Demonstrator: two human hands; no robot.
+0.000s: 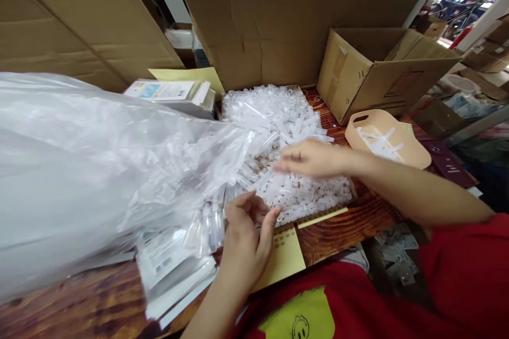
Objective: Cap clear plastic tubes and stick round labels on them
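Small clear plastic tubes point(274, 108) and tiny clear pieces point(306, 196) fill a shallow cardboard tray. A large clear plastic bag point(99, 169) lies from the left, its end over the tray's left side, with more tubes by it. My left hand point(248, 228) is at the tray's front left corner, thumb and fingers apart, with nothing visible in it. Over the middle of the tray is my right hand point(310, 159), smeared by motion. Its fingers point left, and whether they hold a tube cannot be made out.
A peach basket point(413, 148) with white strips stands at the right, before an open cardboard box point(397, 77). White packets point(175, 270) lie front left; a stack of boxes point(170, 92) is behind the bag. A yellow sheet point(286, 254) lies at the table's front edge.
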